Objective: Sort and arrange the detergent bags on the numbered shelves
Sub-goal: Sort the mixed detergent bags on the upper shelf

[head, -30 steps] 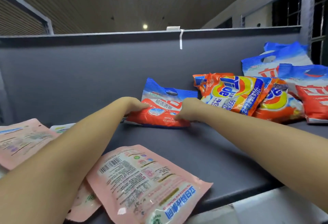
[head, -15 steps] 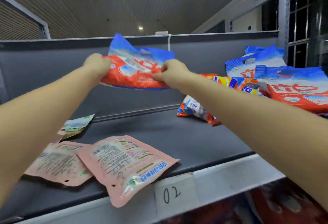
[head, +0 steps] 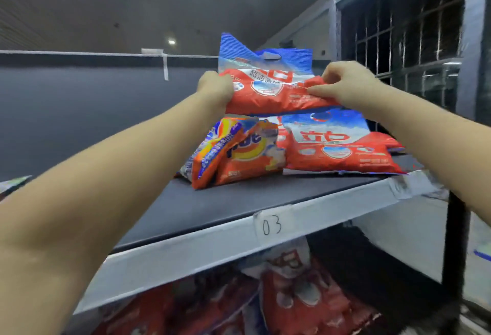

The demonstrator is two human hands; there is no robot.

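A blue-and-red detergent bag (head: 268, 82) is held up in the air by both hands. My left hand (head: 214, 87) grips its left edge and my right hand (head: 342, 85) pinches its right edge. It hangs just above a matching, larger blue-and-red bag (head: 337, 146) that lies flat on the dark shelf (head: 239, 199). Left of that bag, two orange Tide bags (head: 239, 154) lean against each other on the same shelf. A paper label reading 03 (head: 271, 224) is stuck on the shelf's grey front rail.
Red bags (head: 287, 297) lie on the shelf below. A grey back panel (head: 79, 111) closes the shelf behind. A dark upright post (head: 457, 228) stands at the right end. A corner of a pale pouch (head: 13, 182) shows at the far left.
Both hands lifted the blue-and-red bag off the shelf near label 02 and carried it right, so it now hangs over the bags above label 03. The pink pouches left the view.
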